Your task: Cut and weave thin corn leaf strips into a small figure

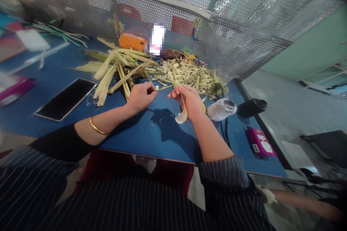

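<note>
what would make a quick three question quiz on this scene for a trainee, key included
1. Multiple choice: where is the gold bangle worn? A) right arm B) left arm C) both arms
2. True or false: the dark phone lies nearer the left hand than the right hand.
3. Fill the gap: the strip with the wide curled end is in the ____ hand.

Key: 1 B; 2 true; 3 right

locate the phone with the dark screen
In the head view, the phone lies flat on the blue table at left, left of the left hand and the pale husks.
</note>
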`<state>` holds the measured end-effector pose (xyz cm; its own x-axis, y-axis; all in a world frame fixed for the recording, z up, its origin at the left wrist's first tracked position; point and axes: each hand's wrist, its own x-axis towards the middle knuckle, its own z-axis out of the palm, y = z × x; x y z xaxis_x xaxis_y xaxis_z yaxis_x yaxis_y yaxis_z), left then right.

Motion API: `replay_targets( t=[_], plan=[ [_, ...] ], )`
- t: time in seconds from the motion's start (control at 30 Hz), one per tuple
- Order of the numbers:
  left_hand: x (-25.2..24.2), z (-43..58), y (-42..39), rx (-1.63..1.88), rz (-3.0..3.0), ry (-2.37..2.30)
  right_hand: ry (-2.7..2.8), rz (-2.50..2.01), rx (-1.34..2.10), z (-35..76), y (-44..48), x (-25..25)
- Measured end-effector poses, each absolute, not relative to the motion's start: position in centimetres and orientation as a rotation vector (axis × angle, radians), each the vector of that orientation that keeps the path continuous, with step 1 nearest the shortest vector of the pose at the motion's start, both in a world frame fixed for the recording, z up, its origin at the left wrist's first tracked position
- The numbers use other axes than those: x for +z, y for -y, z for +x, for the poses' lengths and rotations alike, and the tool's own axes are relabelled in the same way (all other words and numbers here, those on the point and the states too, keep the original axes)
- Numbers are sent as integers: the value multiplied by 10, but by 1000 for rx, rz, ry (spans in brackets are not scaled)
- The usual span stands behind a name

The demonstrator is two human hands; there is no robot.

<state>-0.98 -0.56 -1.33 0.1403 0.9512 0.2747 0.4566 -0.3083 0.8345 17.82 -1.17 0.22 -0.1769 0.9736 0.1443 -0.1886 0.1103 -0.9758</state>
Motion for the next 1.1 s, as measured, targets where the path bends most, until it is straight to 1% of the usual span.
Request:
replay_targets(
  t=[0.13, 0.2, 0.33, 0.43, 0.53, 0.6, 0.7, 0.8, 0.87, 0.93, 1.03, 1.07, 1.1],
  plan=[
    [-13, -6, 5, 1006, 1482, -996, 1300, -915, 1354, 175, 13, 0],
    [-11, -3, 8, 963, 1379, -895, 1353, -956, 1362, 172, 15, -3],
    [-8, -2, 11, 973, 1387, -996, 1392, -916, 1434, 174, 16, -3],
    [-9, -5, 8, 1008, 1384, -1071, 1239, -794, 1473, 183, 13, 6],
    [-13, -7, 4, 1029, 1415, -1128, 1053, -690, 1436, 199, 9, 15],
    [-14, -8, 2, 1035, 1423, -1156, 994, -667, 1322, 211, 4, 20],
    [-15, -8, 0, 1032, 1357, -1190, 940, -695, 1018, 231, -3, 26],
    [-15, -7, -2, 1029, 1163, -1165, 880, -714, 708, 242, -7, 28],
    [-14, -6, -2, 1027, 1008, -1106, 892, -776, 606, 239, -6, 27],
    [-13, -4, 0, 1006, 882, -1030, 1002, -898, 662, 227, 0, 22],
    [-10, 0, 4, 957, 778, -919, 1416, -1094, 1029, 200, 12, 9],
    [-9, 1, 6, 944, 757, -884, 1510, -1122, 1066, 192, 15, 4],
    [-8, 2, 8, 930, 739, -854, 1588, -1143, 1034, 184, 18, -1]
  ],
)
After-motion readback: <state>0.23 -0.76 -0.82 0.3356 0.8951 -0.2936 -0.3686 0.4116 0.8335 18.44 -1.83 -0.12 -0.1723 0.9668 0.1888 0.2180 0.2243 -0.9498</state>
